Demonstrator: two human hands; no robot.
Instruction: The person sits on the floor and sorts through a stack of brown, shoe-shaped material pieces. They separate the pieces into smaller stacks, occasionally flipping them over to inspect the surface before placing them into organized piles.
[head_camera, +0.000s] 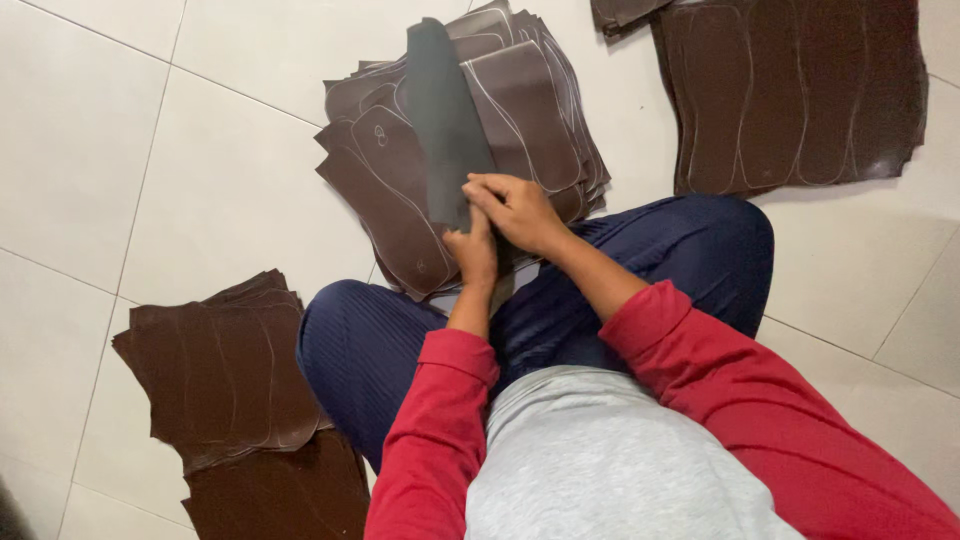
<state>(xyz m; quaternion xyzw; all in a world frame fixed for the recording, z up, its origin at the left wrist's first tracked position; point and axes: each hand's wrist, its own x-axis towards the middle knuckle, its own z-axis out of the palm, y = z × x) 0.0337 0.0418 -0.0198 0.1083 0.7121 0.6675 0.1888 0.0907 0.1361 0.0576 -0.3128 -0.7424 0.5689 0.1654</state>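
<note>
I sit on a tiled floor with my knees apart. Both hands meet in front of me on a long dark grey sole-shaped leather piece (442, 110) that stands tilted away from me. My left hand (472, 255) grips its lower end from below. My right hand (515, 208) closes over the same end from the right, fingers curled on its edge. Behind the piece lies a stack of dark brown cut leather pieces (530, 110) marked with pale sole outlines.
A large brown leather sheet (800, 90) with drawn sole outlines lies at the top right. Another pile of brown leather sheets (225, 380) sits by my left knee. My blue trousers (700, 250) and red sleeves fill the lower middle.
</note>
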